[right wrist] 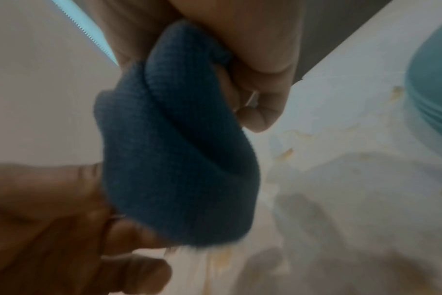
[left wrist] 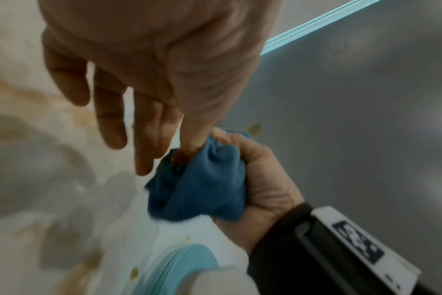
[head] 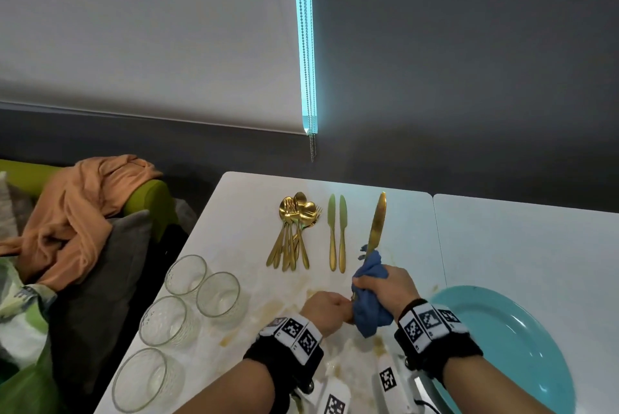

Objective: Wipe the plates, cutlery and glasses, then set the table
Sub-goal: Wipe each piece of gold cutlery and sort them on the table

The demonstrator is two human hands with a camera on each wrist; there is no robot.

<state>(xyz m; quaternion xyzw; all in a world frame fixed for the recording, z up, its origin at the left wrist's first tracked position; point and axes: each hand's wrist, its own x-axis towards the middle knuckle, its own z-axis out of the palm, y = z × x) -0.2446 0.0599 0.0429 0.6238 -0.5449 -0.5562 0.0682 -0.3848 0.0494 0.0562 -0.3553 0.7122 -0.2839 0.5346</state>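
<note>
Gold knife (head: 377, 224) is raised blade-up over the table (head: 502, 246), its handle end pinched by the left hand (head: 326, 310) so the right hand (head: 390, 288) can clamp the blue cloth (head: 368, 296) around the handle for wiping.

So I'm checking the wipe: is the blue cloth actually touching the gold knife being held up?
Touching. In the head view the blue cloth, gripped by the right hand, wraps the gold knife at its handle; the blade rises straight out of its folds.
</note>
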